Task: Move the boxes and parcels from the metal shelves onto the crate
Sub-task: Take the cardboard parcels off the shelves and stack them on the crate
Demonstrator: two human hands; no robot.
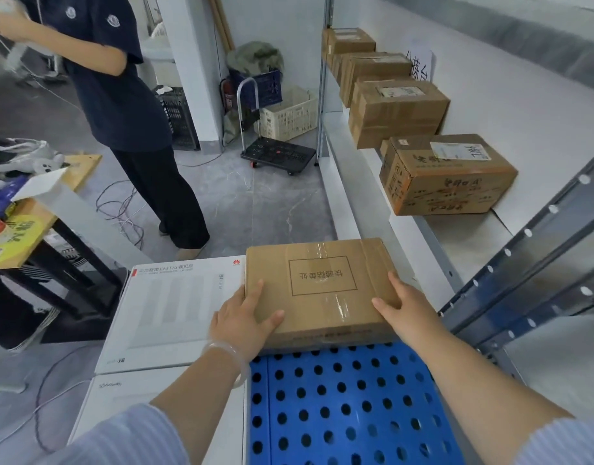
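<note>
Just then both my hands were on the flat brown box, which lay on the far end of the blue perforated crate. My left hand covered its near left corner, fingers spread loosely across the taped top, the thumb down over the front edge. My right hand held the near right corner the same way, fingers slightly apart and lying flat on the cardboard. Touching the box's left side lay a white carton, with a second white carton nearer me, beside the crate. On the metal shelf to my right four cardboard boxes stood in a row; the closest one carried a shipping label. A person in dark clothes stood off to the left.
</note>
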